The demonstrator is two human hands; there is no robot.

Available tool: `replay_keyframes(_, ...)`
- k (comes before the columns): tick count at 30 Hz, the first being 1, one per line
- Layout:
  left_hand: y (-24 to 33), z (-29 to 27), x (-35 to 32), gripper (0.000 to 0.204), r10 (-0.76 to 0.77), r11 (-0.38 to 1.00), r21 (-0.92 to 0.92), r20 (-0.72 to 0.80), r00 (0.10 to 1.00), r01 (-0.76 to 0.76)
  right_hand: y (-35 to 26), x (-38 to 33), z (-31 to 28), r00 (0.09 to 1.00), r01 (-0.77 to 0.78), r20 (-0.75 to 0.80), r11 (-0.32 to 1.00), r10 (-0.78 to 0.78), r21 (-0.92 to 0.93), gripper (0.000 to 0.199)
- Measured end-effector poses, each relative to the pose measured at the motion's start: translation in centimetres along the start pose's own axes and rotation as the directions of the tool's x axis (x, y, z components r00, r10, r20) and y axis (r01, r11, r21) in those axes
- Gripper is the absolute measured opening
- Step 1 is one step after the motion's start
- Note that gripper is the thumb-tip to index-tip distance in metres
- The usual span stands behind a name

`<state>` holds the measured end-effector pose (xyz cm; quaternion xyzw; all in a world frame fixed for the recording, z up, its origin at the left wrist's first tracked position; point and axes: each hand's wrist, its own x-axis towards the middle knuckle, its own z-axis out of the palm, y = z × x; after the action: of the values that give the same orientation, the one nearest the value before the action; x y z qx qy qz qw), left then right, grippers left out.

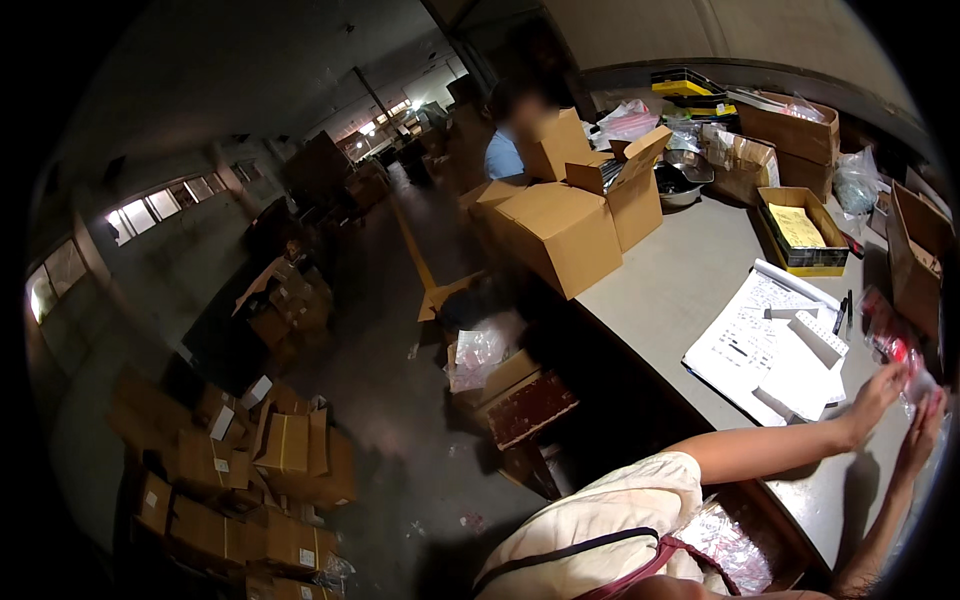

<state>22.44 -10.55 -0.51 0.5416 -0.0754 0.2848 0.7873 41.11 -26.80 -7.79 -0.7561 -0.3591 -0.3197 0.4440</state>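
Observation:
At the right edge of the table, my left hand (872, 405) pinches a clear plastic bag (884, 328) with something red inside. My right hand (924, 428) is closed on the near end of the same bag, close beside the left. What the red contents are, I cannot make out. Left of my hands lies an open notebook (738, 335) with handwritten pages. Loose white papers (800, 375) rest on top of it. Two dark pens (843, 312) lie between the notebook and the bag.
Beyond the notebook stands a black and yellow box (806, 262) holding a yellow paper. Large cardboard boxes (560, 230) sit at the table's far left edge, with a person (505, 155) behind them. An open carton (915, 255) stands at the right. Stacked cartons (290, 450) fill the floor at left.

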Motion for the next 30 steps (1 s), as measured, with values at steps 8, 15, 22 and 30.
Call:
replay_keyframes(8,-0.3,-0.8,1.4,0.053,-0.093,0.996,-0.003,-0.186,0.978,0.094,-16.7,-2.0,0.1,0.979,0.112,0.161,0.989,-0.127,0.101,0.034)
replay_keyframes(15,0.6,-2.0,1.7,0.055,0.105,0.965,0.258,-0.241,0.965,-0.041,-20.4,-1.8,0.0,0.977,-0.006,0.210,0.979,-0.038,0.204,0.033)
replay_keyframes(22,0.9,-3.8,3.1,0.053,0.253,0.875,0.475,-0.291,0.923,-0.091,-20.1,-1.6,2.5,0.779,-0.624,0.453,0.465,0.434,0.628,0.038)
replay_keyframes(30,1.5,-3.4,3.3,0.046,0.369,0.877,0.421,-0.287,0.884,-0.230,-16.3,3.2,8.7,0.770,-0.578,0.473,0.155,0.428,0.801,0.044)
